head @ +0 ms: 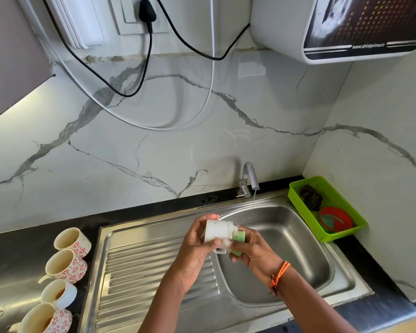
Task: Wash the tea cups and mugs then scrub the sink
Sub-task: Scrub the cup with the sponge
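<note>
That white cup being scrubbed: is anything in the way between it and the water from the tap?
Nothing visible blocks it. The left hand holds the white cup over the sink basin's near-left edge, the right hand pressing a green sponge to its mouth. The tap runs a thin stream behind; only open basin lies between.

Home kitchen, steel sink with drainboard, marble backsplash, wall water purifier

White mug lying on its side above the steel sink, soapy, handle pointing down. Green sponge pressing against its mouth. Four stained cups sitting in a row on the dark surface at left: floral, floral, white, floral.
</note>
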Motion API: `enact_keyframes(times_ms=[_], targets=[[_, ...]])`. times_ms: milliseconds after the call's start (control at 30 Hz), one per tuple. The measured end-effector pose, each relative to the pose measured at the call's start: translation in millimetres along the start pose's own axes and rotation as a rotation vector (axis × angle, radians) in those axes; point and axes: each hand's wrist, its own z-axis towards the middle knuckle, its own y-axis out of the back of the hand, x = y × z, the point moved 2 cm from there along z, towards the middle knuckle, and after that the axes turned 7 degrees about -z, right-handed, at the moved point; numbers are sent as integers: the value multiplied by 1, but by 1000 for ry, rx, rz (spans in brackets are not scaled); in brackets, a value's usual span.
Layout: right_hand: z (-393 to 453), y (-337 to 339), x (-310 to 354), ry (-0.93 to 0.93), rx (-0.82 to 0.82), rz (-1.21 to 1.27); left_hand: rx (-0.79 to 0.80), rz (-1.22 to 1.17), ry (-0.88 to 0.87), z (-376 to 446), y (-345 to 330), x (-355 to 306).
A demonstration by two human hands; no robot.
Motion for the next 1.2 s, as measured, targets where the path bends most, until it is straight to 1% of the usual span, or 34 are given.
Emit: enact_keyframes(times_ms=[33,67,100,133,200,233,267,300,333,367,400,467,533,567,600,633,700,733,800,833,900,967,1000,1067,1167,1200], targets=[[1,2,1,50,-6,-64,-2,-1,39,1,0,-1],[3,4,1,113,-26,-181,-11,13,95,0,-1,-2],[4,5,2,192,-59,-348,-30,53,164,0,-1,-3],[4,6,2,290,-104,-558,-60,106,238,-2,0,-5],[3,6,5,561,-163,-1020,-93,190,358,-2,3,-7],[2,5,6,702,-141,-1207,-80,192,392,-1,2,-8],[2,5,6,792,-98,-1341,-67,168,410,-1,0,-9],[2,5,4,811,-62,-1419,-66,137,414,0,-3,-9],[3,6,1,782,-53,-1434,-78,114,403,0,-6,-7],[4,7,-4,713,-76,-1387,-90,99,371,1,-8,-5],[5,8,-8,603,-118,-1267,-100,84,327,2,-9,-2],[7,10,-10,313,-172,-847,-93,33,248,2,-10,4],[6,13,-1,128,-125,-437,-47,-11,194,0,-9,4],[7,16,2,63,-77,-281,-21,-15,172,0,-8,3],[7,19,4,13,-27,-169,4,-13,155,0,-5,2],[6,20,4,-24,12,-110,31,-7,149,0,-4,1],[6,22,5,-45,42,-120,72,-28,163,0,-1,0],[6,24,4,-27,37,-165,79,-69,180,0,0,-2],[5,27,7,67,-11,-328,58,-149,244,0,-3,-9],[5,29,8,121,-34,-436,46,-137,281,0,-4,-12],[5,27,7,208,-19,-648,38,2,383,1,-7,-15],[4,21,4,252,39,-787,62,131,434,1,-10,-13],[5,19,4,263,67,-807,56,154,431,2,-11,-12],[5,17,9,236,120,-749,24,133,389,3,-12,-11],[5,21,20,97,136,-530,61,78,300,7,-9,-6],[4,20,21,67,142,-456,49,55,276,7,-7,-4]])
